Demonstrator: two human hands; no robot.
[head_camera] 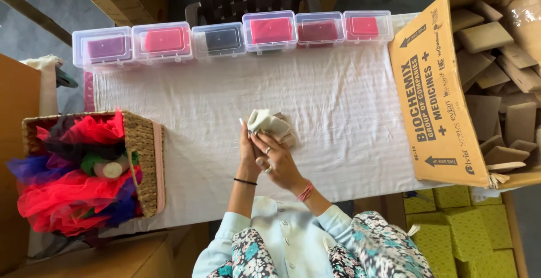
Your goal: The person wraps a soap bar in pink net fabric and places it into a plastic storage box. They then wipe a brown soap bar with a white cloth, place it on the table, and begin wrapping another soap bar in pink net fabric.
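Cloth pouch (266,123): small, cream-coloured, soft; held just above the middle of the worktop, partly covering a flat tan piece under it.
Left hand (247,153): grip closed on the near-left edge of the cloth pouch, fingers pointing away from the body.
Right hand (280,162): fingertips pinching the lower side of the cloth pouch, rings visible on two fingers; grip narrow, holding the fabric.
Advice for the hold: best to keep both pinches close to the edge and the fabric flat, so the soft cloth does not fold or slip; judged only from the present grasp.
Worktop (349,120): covered with white cloth, wrinkled in places.
Clear plastic boxes (225,38): six in a row along the far edge, with purple, pink, dark and red contents.
Wicker basket (143,159): at the left, full of red, blue and purple net fabric.
Cardboard carton (437,92): at the right, lying open, filled with tan flat pieces.
Yellow packets (468,221): below the carton, near the floor.
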